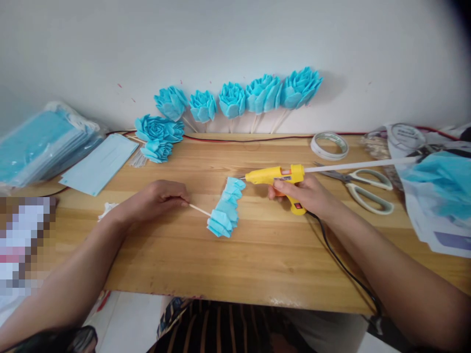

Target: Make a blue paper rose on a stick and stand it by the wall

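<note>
My left hand (164, 198) is closed around the end of a thin wooden stick (199, 210). At the stick's other end, a blue petal strip (230, 198) is partly rolled into a small flower, its loose length stretching away over the table. My right hand (303, 191) grips a yellow hot glue gun (274, 176) by its handle, with a finger at the orange trigger. The nozzle is at the far end of the strip; whether it touches cannot be made out. A long white glue stick (360, 164) sticks out of the gun's back.
Several finished blue flowers (231, 100) lean on the wall; more lie at the back left. Blue sheets (99, 164) and a plastic-wrapped pack (47, 147) are at left. Scissors (368, 191), a tape roll (329, 146) and bags (441, 196) are at right. A black cord (342, 262) trails off the table.
</note>
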Available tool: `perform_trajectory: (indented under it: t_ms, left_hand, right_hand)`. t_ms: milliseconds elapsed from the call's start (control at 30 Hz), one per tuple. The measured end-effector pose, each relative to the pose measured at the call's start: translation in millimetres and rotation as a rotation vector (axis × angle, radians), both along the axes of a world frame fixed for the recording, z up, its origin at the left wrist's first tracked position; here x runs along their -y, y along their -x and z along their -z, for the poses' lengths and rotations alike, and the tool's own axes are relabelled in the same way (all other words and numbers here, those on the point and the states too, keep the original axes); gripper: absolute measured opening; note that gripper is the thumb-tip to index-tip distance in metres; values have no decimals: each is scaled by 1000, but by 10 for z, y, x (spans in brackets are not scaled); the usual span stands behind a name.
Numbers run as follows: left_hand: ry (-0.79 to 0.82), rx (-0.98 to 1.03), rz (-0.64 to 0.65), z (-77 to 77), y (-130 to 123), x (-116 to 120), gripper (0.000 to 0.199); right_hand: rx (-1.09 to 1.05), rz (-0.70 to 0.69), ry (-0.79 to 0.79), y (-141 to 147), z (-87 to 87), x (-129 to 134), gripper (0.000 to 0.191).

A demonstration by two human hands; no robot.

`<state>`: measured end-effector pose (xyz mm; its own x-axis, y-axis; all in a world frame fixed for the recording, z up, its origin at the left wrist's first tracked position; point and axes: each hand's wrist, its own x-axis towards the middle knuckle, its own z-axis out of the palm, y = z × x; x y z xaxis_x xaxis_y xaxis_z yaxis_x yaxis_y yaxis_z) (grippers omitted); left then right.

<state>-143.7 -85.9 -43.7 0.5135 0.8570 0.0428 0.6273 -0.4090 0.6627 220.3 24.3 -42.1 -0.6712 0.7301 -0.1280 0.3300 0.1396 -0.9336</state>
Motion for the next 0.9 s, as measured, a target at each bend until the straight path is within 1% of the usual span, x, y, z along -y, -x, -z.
perform_trajectory:
  t_ms: [233,367,533,733,900]
  left_hand:
    - [7,-4,10,9,18,0,24]
    - [25,0,3,-3,12,2,26]
    - [32,-12,-11,-12,-1,3,25]
    - [36,-23,-13,-66,-18,0,27]
    - [9,-35,-26,-92,31,4,29]
  right_hand:
    - [39,-26,28,-58,-66,-43,45]
    - [63,-49,19,-51,-26,-55,43]
    - [91,-40,-8,-12,11,-28,39]
    - [86,-71,-2,-30,-69,-29,35]
    - [103,-74,0,-38,-112,-38,33]
